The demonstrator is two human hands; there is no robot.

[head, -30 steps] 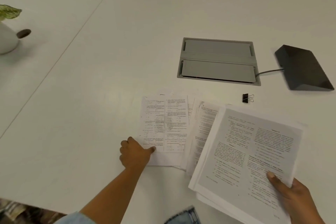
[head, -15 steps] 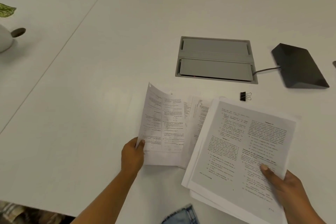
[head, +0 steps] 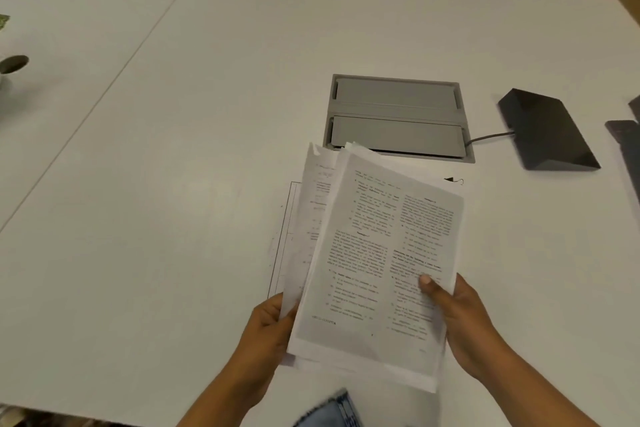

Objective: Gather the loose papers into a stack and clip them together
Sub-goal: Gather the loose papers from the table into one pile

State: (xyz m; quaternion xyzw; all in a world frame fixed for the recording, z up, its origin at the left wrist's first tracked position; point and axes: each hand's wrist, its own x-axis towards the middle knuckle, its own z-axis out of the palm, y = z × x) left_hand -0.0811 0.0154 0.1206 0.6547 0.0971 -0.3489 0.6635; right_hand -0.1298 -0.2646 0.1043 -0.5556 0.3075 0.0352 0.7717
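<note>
Papers [head: 381, 253] pinched between both hands' fingers [head: 427, 282].

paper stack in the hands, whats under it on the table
One sheet with a ruled border lies flat on the table, showing past the paper stack's left edge. The binder clip peeks out beyond its upper right corner. Any further sheets beneath are covered.

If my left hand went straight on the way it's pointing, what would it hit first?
Likely the paper stack in the right hand: the left hand, gripping loose sheets, points into its side, depth unclear.
</note>
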